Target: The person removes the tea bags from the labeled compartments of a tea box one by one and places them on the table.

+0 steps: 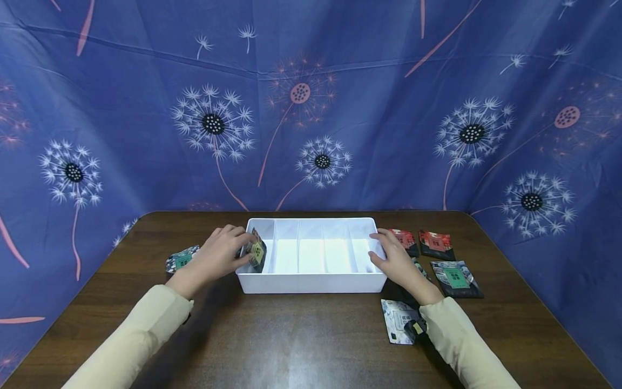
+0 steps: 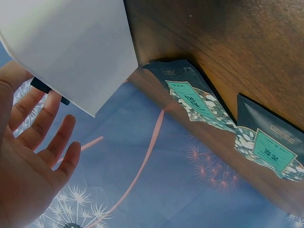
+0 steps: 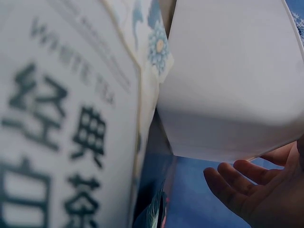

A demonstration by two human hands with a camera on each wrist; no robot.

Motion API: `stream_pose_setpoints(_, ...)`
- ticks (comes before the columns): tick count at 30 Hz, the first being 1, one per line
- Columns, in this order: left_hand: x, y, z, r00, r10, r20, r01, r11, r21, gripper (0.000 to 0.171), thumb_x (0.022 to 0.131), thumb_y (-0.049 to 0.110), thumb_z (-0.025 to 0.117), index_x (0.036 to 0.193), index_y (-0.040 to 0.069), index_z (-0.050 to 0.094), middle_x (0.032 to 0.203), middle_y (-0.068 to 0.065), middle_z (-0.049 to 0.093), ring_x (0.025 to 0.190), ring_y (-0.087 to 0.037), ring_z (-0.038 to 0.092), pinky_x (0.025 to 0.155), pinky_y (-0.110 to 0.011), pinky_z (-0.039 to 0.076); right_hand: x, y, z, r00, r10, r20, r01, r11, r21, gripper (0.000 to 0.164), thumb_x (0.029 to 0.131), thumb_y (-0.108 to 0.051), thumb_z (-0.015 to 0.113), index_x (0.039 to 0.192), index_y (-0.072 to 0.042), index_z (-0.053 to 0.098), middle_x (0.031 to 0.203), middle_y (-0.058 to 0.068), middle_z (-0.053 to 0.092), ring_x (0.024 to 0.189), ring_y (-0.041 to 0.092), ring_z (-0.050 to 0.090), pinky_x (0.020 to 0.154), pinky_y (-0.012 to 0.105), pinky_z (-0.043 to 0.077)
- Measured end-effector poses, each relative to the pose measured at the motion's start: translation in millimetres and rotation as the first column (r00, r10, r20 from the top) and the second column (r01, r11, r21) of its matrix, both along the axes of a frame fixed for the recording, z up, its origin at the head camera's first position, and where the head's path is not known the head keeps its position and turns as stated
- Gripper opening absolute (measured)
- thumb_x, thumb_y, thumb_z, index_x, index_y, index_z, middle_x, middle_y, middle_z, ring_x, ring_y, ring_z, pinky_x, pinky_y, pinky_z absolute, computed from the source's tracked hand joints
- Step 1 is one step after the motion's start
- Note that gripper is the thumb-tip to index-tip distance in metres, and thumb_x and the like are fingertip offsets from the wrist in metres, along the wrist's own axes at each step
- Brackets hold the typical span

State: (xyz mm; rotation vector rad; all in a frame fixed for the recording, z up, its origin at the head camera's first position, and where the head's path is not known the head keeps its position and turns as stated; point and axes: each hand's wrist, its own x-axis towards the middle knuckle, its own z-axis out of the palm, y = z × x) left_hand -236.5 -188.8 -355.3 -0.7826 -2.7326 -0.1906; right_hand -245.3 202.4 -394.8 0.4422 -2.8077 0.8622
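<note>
My left hand (image 1: pixel 221 253) pinches a dark tea packet (image 1: pixel 258 253) with a yellow label. The packet stands on edge inside the leftmost compartment of a white divided box (image 1: pixel 311 283); in the left wrist view only a dark strip of it shows past the rim. At the box's right end, my right hand (image 1: pixel 396 262) rests over the rim, thumb and a finger reaching inside. Its other fingers (image 3: pixel 228 185) extend loosely beyond the rim in the right wrist view.
Two green-labelled packets (image 2: pixel 194 102) lie left of the box. To its right are red packets (image 1: pixel 436 244), a green-labelled one (image 1: pixel 457 278) and another partly under my right forearm. A white tea packet (image 1: pixel 396 321) lies near my right sleeve. A patterned blue cloth (image 1: pixel 311 108) hangs behind.
</note>
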Motion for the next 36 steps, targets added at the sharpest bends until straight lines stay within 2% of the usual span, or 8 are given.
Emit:
stream_pose_setpoints(11,-0.3,2.6,-1.4,0.999,0.024,0.049,-0.024,1.0,-0.006,0.026,0.078,0.031,0.071,0.1,0.015,0.069,0.101,-0.003,0.067,0.102,-0.026,0.054,0.091,-0.047,0.038,-0.5,-0.2,-1.8,1.0,0.0,-0.009,0.0,1.0,-0.001,0.046,0.085,-0.017,0.06,0.125,0.004,0.048,0.135,0.025,0.036,0.122,0.043,0.04,0.097,0.056,0.036)
stream_pose_setpoints(25,0.3,1.6,-0.1,1.0,0.016,-0.017,-0.016,1.0,0.006,0.025,0.078,0.028,0.071,0.098,0.012,0.069,0.1,-0.005,0.066,0.1,-0.025,0.054,0.087,-0.045,0.04,0.9,0.1,-1.5,1.0,-0.007,0.016,0.007,1.0,-0.001,0.047,0.086,-0.017,0.059,0.126,0.004,0.047,0.136,0.026,0.034,0.123,0.044,0.038,0.098,0.057,0.034)
stream_pose_setpoints(36,-0.1,-7.6,14.6,0.998,-0.006,-0.059,0.009,0.998,0.057,0.024,0.082,0.027,0.067,0.101,0.013,0.067,0.101,-0.004,0.064,0.101,-0.026,0.053,0.086,-0.046,0.039,-0.8,0.6,-2.4,1.0,-0.007,0.01,0.007,1.0,-0.005,0.046,0.086,-0.017,0.059,0.126,0.003,0.047,0.136,0.025,0.035,0.123,0.043,0.038,0.098,0.057,0.034)
